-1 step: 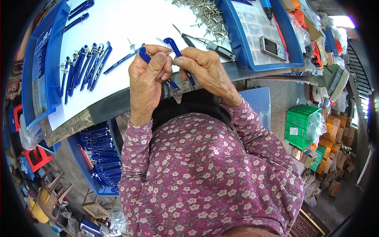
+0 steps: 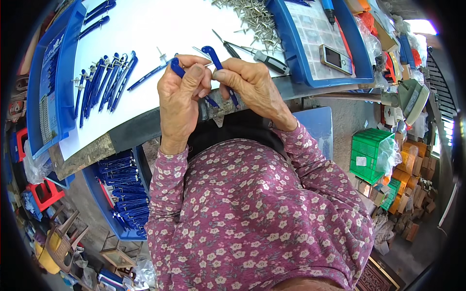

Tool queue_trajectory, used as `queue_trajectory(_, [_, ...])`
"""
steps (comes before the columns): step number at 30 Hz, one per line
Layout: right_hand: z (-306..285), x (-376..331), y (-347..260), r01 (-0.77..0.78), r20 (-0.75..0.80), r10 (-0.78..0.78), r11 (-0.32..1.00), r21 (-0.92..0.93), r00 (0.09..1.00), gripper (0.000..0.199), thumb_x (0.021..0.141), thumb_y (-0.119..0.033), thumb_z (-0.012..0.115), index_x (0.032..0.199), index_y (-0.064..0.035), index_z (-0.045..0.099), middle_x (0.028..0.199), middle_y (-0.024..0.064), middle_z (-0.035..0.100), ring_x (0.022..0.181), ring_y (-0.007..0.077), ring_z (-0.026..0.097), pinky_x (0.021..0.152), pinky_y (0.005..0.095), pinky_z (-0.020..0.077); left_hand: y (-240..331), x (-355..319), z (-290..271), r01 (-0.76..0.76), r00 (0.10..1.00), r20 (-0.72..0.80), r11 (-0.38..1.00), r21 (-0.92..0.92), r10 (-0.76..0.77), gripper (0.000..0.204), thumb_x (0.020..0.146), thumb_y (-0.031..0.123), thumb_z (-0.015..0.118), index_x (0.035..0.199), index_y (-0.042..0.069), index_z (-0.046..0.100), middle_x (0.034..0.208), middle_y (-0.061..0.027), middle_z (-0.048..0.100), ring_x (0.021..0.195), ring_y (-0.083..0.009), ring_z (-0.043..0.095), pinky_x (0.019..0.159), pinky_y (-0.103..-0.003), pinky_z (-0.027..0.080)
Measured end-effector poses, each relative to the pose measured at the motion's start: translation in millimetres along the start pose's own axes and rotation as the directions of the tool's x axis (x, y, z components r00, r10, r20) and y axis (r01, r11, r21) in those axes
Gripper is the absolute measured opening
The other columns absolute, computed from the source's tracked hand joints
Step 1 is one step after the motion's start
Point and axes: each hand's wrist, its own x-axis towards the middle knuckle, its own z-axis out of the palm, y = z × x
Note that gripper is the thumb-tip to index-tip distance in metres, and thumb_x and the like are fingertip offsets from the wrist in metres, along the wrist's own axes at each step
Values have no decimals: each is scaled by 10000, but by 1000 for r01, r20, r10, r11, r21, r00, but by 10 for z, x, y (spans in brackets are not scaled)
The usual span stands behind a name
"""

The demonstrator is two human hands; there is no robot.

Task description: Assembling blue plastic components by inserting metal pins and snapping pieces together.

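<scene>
In front of me, above the table's near edge, both hands are closed at work. My left hand [image 2: 182, 92] pinches a long blue plastic strip [image 2: 177, 67] with a rounded head; its lower end pokes out under the fingers. My right hand [image 2: 252, 85] grips a second blue plastic strip [image 2: 212, 54], slanting down between thumb and fingers. A thin silvery metal pin [image 2: 208, 64] shows between the fingertips where the strips come close; which strip it sits in I cannot tell. Beyond my left hand a single strip [image 2: 145, 78] lies on the white table top [image 2: 160, 24].
Several strips with pins [image 2: 104, 85] lie in a row at left, beside a blue tray [image 2: 63, 82]. Loose metal pins [image 2: 257, 22] are heaped at the back, near a screwdriver [image 2: 272, 61]. Another blue tray [image 2: 301, 68] holds a phone [image 2: 336, 59]. Below left, a bin [image 2: 116, 228] holds many strips.
</scene>
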Motion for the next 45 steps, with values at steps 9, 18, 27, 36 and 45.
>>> queue_trajectory(9, [23,-7,-99,-104,0,106,976,190,994,217,873,-195,516,781,-8,575,525,13,527,446,33,418,396,178,299,-27,0,37,-139,989,-19,977,162,144,139,863,128,540,905,-5,535,651,-10,488,568,-61,406,511,-186,323])
queue_trajectory(18, [41,-18,-170,-116,34,111,965,236,993,233,877,-225,519,878,1,574,554,14,532,464,15,382,416,165,251,-16,-35,45,-202,973,-55,945,255,223,138,860,137,547,900,4,540,667,-6,498,588,-55,421,520,-175,325])
queue_trajectory(27, [-1,-109,-322,-204,90,183,868,454,979,387,854,-217,552,1140,23,451,644,32,539,548,79,511,497,182,394,10,-83,99,-317,927,-3,787,530,376,98,857,116,548,902,30,541,731,-4,515,668,-68,483,600,-187,405])
queue_trajectory(36, [-141,-93,-443,-114,42,107,877,467,993,566,800,-220,589,1236,62,364,607,49,533,545,82,510,510,175,392,25,-82,134,-344,912,24,730,590,410,78,854,96,547,907,39,540,731,-1,519,681,-75,495,599,-189,401])
queue_trajectory(45, [-79,-140,-349,-197,105,167,828,524,980,569,759,-47,627,1252,23,351,694,52,582,607,105,564,576,200,454,58,-66,148,-332,927,6,817,472,374,89,860,111,541,904,34,537,695,7,490,640,-65,457,577,-184,372])
